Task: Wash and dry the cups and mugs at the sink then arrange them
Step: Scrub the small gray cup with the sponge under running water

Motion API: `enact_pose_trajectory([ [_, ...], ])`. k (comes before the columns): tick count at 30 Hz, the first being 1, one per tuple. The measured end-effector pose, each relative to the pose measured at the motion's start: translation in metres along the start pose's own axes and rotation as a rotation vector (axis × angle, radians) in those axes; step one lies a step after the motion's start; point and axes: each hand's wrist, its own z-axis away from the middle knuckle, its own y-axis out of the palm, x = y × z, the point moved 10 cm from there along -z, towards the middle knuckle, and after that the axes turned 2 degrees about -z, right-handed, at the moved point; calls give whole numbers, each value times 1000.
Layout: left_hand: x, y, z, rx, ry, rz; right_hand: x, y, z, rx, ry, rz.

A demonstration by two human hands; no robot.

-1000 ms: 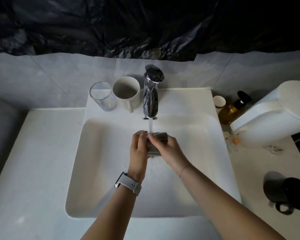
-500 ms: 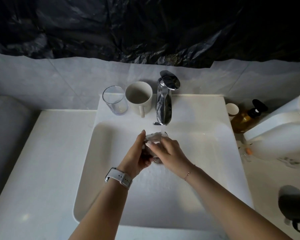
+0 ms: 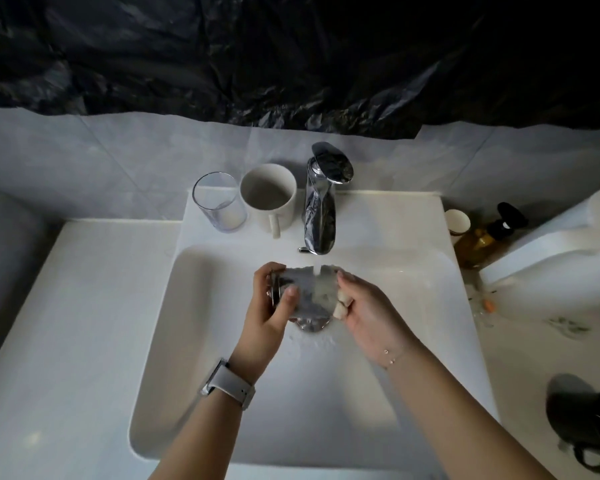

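The glass [image 3: 305,289], upright a second ago, now lies sideways under the tap [image 3: 321,216]; left hand [image 3: 274,306] grips it, right hand [image 3: 364,306] seemingly rubs inside, so rinsing continues

Two hands are over the basin, the left hand [image 3: 269,306] and the right hand [image 3: 368,313], with one clear glass [image 3: 305,291] between them. One more glass [image 3: 219,202] and one white mug [image 3: 269,195] stand on the sink's back edge, left of the one tap [image 3: 321,206]. On the desk by the sink's right edge are one small paper cup [image 3: 457,221] and one amber pump bottle [image 3: 482,237]. One dark mug [image 3: 589,427] lies near the desk's right edge. One sink [image 3: 222,341], one watch [image 3: 227,382], one white appliance [image 3: 551,265].
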Motion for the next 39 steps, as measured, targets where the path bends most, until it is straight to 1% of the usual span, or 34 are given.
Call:
enact_pose_trajectory([
  [1,-5,3,1,41,30,-68,-3,1,-2,-10,32,38],
  [3,-13,7,2,97,91,-195,-6,10,-2,41,59,202],
  [4,-14,10,2,113,101,-220,-7,13,0,44,46,269],
  [5,-14,12,2,123,83,-202,-8,13,-1,9,19,302],
  [6,-10,13,2,126,25,-140,-9,12,0,-33,-3,311],
  [7,-3,16,3,121,-86,-36,-8,10,0,-78,-59,329],
  [8,7,19,6,110,-230,88,-4,12,2,-99,-137,366],
  [9,16,25,10,106,-383,221,-1,14,5,-93,-229,457],
  [10,23,30,15,107,-508,346,0,19,8,-61,-301,571],
  [11,25,36,19,112,-591,449,0,24,13,-14,-363,670],
  [13,27,40,21,117,-646,521,-1,34,20,120,-428,763],
  [14,29,40,20,110,-653,496,-1,36,22,184,-419,767],
  [16,37,35,21,51,-702,435,-2,33,25,261,-374,784],
  [17,41,31,22,7,-731,425,-1,27,26,265,-350,765],
  [18,45,28,23,-38,-754,431,2,20,27,249,-318,682],
  [20,49,25,25,-100,-788,461,11,1,27,163,-283,474],
  [21,51,24,26,-117,-801,464,18,-6,28,125,-302,429],
  [22,53,23,26,-132,-806,452,25,-6,30,111,-341,450],
  [23,55,23,27,-144,-809,429,34,-1,32,121,-407,536],
  [25,60,23,25,-165,-806,385,44,19,35,179,-581,855],
  [27,61,19,20,-205,-775,315,45,32,29,215,-704,1157],
  [28,58,15,17,-226,-745,252,45,34,23,225,-738,1244],
  [30,48,7,9,-243,-654,109,48,37,10,235,-793,1317],
  [32,38,10,4,-215,-579,23,53,36,-7,204,-757,1290],
  [34,34,16,3,-189,-544,12,53,34,-20,211,-616,1175],
  [35,35,18,4,-193,-547,28,48,37,-20,256,-558,1139],
  [36,36,17,5,-207,-563,47,42,42,-15,306,-537,1141],
  [39,44,12,8,-246,-598,83,27,50,1,418,-567,1303],
])
